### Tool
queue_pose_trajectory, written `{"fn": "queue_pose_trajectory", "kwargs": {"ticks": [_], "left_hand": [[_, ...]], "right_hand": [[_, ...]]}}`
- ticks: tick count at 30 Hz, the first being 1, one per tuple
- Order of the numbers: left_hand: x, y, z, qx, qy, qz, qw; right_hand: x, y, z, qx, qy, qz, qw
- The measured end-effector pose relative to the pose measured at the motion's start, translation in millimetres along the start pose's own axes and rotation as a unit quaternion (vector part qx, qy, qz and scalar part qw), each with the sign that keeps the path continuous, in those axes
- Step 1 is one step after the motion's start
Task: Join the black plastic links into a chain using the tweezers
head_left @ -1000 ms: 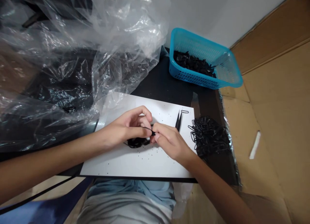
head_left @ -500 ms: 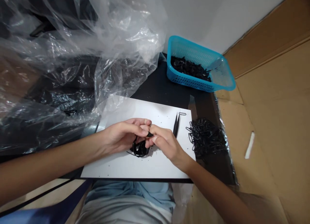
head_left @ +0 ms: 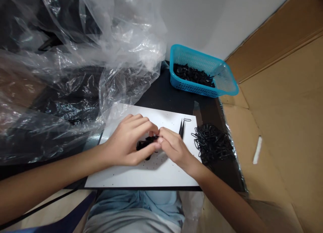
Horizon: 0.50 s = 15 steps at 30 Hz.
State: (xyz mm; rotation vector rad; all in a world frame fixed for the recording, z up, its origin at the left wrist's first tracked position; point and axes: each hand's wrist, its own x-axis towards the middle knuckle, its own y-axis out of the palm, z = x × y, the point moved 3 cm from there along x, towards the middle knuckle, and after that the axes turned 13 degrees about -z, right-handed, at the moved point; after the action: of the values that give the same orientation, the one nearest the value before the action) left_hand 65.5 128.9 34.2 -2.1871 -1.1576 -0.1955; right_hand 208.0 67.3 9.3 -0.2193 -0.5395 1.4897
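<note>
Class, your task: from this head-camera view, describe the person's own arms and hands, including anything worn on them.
Both arms are bare as far as the view shows them. The left hand and right hand have no gloves, rings, watches or bands, and the nails look short and unpainted. The only clothing in view is pale blue cloth at the lap, with grey cloth nearer the camera.

Black clump partly hidden between left hand and right hand, its single pieces too small to tell
</note>
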Motion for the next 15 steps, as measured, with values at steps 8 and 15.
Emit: {"fn": "queue_pose_trajectory", "kwargs": {"ticks": [8,15], "left_hand": [[6.3,-14.6,25.8,-0.231,-0.226,-0.138,0.936],[5.8,-6.9,12.4,-0.212,-0.177,-0.062,0.959]], "right_hand": [[1.7,-9.4,-1.2,-0.116,-0.081,-0.041,0.989],[0.6,-14.3,-2.7,-0.109,-0.051,-0.097,0.988]]}}
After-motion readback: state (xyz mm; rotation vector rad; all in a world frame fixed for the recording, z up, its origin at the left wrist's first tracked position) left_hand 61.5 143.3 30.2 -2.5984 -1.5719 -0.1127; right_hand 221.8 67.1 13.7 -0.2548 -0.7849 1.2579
